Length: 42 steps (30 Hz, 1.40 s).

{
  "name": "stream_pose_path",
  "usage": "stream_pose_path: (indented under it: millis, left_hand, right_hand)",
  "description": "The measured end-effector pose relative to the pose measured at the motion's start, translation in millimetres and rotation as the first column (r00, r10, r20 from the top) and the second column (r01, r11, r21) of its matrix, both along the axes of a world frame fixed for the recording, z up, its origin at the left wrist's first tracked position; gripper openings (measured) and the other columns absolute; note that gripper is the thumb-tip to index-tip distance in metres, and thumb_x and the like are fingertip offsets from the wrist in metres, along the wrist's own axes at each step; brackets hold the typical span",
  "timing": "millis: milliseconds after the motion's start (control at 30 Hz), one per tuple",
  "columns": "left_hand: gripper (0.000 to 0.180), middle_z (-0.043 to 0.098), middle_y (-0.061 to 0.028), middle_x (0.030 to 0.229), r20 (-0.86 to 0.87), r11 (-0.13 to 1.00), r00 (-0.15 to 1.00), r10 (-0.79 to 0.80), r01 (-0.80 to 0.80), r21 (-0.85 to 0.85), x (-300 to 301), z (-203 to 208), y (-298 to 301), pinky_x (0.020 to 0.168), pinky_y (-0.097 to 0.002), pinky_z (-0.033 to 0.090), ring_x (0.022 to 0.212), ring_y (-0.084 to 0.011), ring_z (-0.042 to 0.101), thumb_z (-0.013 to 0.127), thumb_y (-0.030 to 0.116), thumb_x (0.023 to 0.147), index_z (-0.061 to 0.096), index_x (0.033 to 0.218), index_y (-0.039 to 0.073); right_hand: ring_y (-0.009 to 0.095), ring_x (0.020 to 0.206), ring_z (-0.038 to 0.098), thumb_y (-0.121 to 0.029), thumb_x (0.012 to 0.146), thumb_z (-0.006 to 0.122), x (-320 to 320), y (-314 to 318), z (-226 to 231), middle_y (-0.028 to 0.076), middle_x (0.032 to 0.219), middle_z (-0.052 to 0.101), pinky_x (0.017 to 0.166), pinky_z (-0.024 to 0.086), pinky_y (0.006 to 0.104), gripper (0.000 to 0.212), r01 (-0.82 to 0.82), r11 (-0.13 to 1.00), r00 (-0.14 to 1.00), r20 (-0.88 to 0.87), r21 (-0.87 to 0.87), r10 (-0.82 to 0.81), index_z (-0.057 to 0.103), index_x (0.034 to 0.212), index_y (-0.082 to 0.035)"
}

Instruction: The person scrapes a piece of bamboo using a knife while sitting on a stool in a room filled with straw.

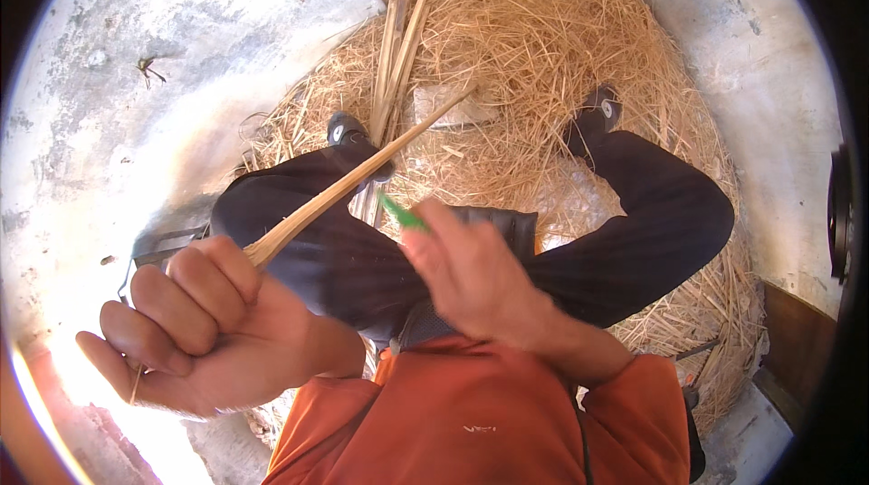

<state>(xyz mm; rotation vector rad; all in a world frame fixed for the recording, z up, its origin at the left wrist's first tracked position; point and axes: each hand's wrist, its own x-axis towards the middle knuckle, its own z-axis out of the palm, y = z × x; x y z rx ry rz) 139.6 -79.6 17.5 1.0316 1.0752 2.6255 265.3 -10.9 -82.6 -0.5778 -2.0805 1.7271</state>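
Note:
My left hand [195,322], at the lower left, has its fingers curled round the thick end of a long pale strip of split wood or bamboo [339,184]. The strip slants up and away to the right, narrowing to a tip above the straw. Right of the strip and apart from it, my right hand [475,277] is closed and slightly smeared by motion. A small bright green object [399,212] juts from its fingers toward the strip. The rest of that object is hidden in the hand, so its kind does not show.
Dry straw-like shavings [543,23] are heaped between and beyond my crossed legs. Several long split strips [398,59] lie at the far side, near a pale block [457,109]. Worn whitish walls stand at left [181,50] and right [751,77]. A brown board [797,336] is at right.

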Motion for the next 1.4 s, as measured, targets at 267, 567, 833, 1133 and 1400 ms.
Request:
stream_pose_path:
  millis: [267,567,833,1133,1400]
  left_hand:
    - [0.048,0.022,0.0022,0.047,-0.010,0.991,0.991,0.134,-0.134,-0.001,16,0,0,0.040,-0.0269,0.013,0.040,-0.0086,0.010,0.027,0.036,0.102,0.026,0.058,0.016]
    - [0.049,0.024,0.0014,0.046,-0.066,0.999,0.997,0.036,-0.033,0.036,22,-7,-1,0.037,-0.0267,0.014,0.038,-0.0093,0.012,0.022,0.037,0.102,0.027,0.059,0.016]
    - [0.049,0.022,0.0028,0.046,-0.054,0.999,0.998,0.030,-0.027,0.041,21,-6,2,0.038,-0.0265,0.013,0.039,-0.0083,0.011,0.024,0.038,0.102,0.026,0.058,0.016]
    - [0.048,0.021,0.0041,0.047,-0.066,1.000,0.998,0.022,-0.022,0.010,15,-7,-5,0.042,-0.0267,0.014,0.041,-0.0080,0.011,0.027,0.037,0.102,0.027,0.059,0.017]
    - [0.046,0.022,0.0038,0.048,-0.109,0.999,0.993,-0.046,0.047,0.009,17,-8,-5,0.041,-0.0266,0.014,0.041,-0.0081,0.012,0.026,0.036,0.102,0.030,0.061,0.017]
  right_hand:
    - [0.040,0.048,0.056,-0.024,0.097,0.048,-8,-31,-13,0.019,0.050,0.052,0.043,0.042,0.0489,0.024,0.170,0.966,0.980,0.071,0.197,-0.187,0.046,0.092,-0.001]
    - [0.044,0.052,0.055,-0.018,0.096,0.048,-5,-23,-21,0.024,0.054,0.052,0.046,0.040,0.0499,0.020,0.206,0.957,0.973,0.062,0.206,-0.223,0.049,0.091,0.001]
    - [0.044,0.050,0.054,-0.017,0.096,0.050,-2,-5,-32,0.024,0.052,0.050,0.046,0.041,0.0495,0.021,0.161,0.961,0.975,0.113,0.227,-0.190,0.047,0.090,0.003]
    - [0.046,0.054,0.057,-0.028,0.098,0.044,-9,21,-80,0.025,0.057,0.056,0.050,0.045,0.0529,0.036,0.136,0.955,0.934,0.288,0.262,-0.212,0.053,0.093,0.006]
    - [0.047,0.057,0.056,-0.027,0.098,0.045,-11,50,-116,0.028,0.060,0.056,0.055,0.042,0.0539,0.033,0.164,0.948,0.890,0.374,0.271,-0.261,0.053,0.095,0.005]
